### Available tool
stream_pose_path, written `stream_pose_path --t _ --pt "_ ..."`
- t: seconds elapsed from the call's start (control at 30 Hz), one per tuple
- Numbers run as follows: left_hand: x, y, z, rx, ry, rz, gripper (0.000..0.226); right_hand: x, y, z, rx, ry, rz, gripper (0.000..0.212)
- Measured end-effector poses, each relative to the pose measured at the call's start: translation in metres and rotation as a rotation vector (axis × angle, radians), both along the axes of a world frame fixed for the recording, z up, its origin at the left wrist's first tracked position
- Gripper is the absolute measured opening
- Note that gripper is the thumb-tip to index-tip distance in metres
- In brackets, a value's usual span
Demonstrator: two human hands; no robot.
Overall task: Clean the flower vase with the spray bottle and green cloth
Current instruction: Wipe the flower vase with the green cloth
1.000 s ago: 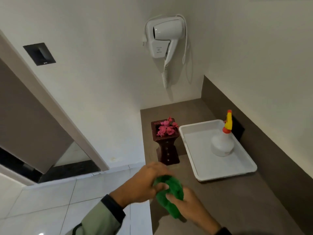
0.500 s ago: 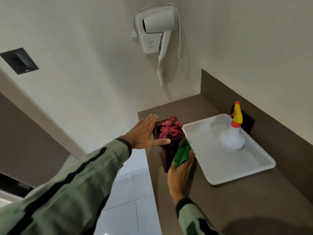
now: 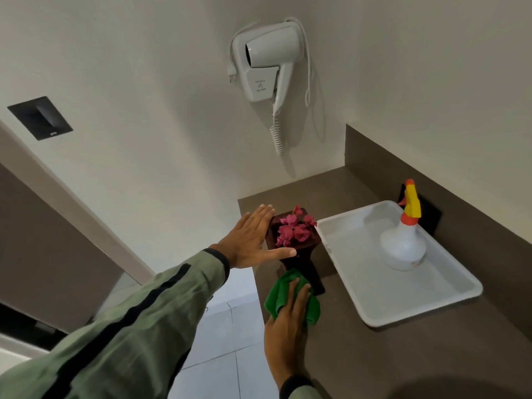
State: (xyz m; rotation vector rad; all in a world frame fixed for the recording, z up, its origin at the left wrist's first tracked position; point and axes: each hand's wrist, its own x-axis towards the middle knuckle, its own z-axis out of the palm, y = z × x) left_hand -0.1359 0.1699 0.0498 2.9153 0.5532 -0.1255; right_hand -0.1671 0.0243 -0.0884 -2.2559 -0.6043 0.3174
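Note:
A dark wooden flower vase [image 3: 309,264] with pink flowers [image 3: 290,230] stands near the left edge of the brown counter. My left hand [image 3: 250,240] holds its square top, fingers along the left side and thumb across the front. My right hand [image 3: 288,321] presses the green cloth [image 3: 280,292] flat against the lower front of the vase. The spray bottle [image 3: 403,243], clear with an orange and yellow head, stands upright in the white tray.
The white tray [image 3: 431,306] lies on the counter [image 3: 374,355] just right of the vase. A white hair dryer [image 3: 267,56] hangs on the wall above. The counter's left edge drops to a tiled floor [image 3: 230,341]. A brown backsplash [image 3: 431,180] runs along the right.
The cloth went from both hands into my right hand alone. My left hand reached out and took the vase top. The cloth then slid down from the vase's upper side to its base.

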Motion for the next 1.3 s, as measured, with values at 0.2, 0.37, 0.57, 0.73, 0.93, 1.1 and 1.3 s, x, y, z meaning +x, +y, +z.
stream_pose_path --t 0.2,0.37,0.57,0.73,0.93,1.1,1.3 --pt "-0.001 -0.003 0.004 -0.020 0.012 -0.002 0.111 0.012 -0.040 0.008 0.202 -0.050 0.097 0.077" --pt "-0.001 -0.002 0.004 -0.015 0.025 -0.005 0.107 0.034 -0.036 0.055 0.615 0.067 -0.428 0.077" --pt "0.000 -0.002 0.006 0.015 0.065 -0.018 0.117 0.012 0.020 0.068 0.682 0.212 -0.323 0.078" --pt "0.000 -0.003 0.009 0.028 0.065 -0.011 0.111 -0.004 0.010 0.034 0.399 0.247 -0.104 0.079" --pt "-0.001 -0.001 0.006 0.037 0.054 -0.007 0.108 0.011 -0.040 0.031 0.421 0.196 -0.211 0.063" --pt "-0.001 0.000 0.004 0.027 0.038 -0.012 0.108 0.051 -0.029 0.045 0.514 0.181 -0.377 0.077" --pt "0.001 0.001 0.003 0.016 0.044 -0.010 0.110 0.022 0.017 0.031 0.386 0.224 -0.330 0.093"
